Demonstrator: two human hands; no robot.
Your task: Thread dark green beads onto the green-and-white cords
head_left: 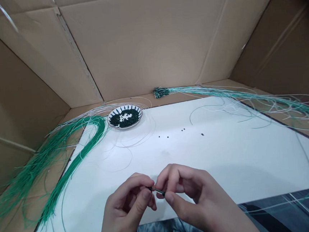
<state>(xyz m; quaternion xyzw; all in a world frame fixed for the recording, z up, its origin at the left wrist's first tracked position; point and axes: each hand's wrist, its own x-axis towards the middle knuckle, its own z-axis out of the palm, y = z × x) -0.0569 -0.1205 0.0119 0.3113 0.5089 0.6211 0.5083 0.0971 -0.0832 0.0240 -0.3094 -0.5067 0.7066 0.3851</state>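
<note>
A white board (215,168) lies on the floor of a cardboard box (142,41). On it, a patterned plate (124,108) of dark beads (125,119) sits at eleven o'clock, loose beads (167,137) scatter toward twelve, and green cords (74,162) sweep along the nine o'clock edge.

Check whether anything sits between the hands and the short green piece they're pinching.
Nothing visible does. The left hand and right hand grip the short green piece directly from either side, though they hide part of it.
</note>
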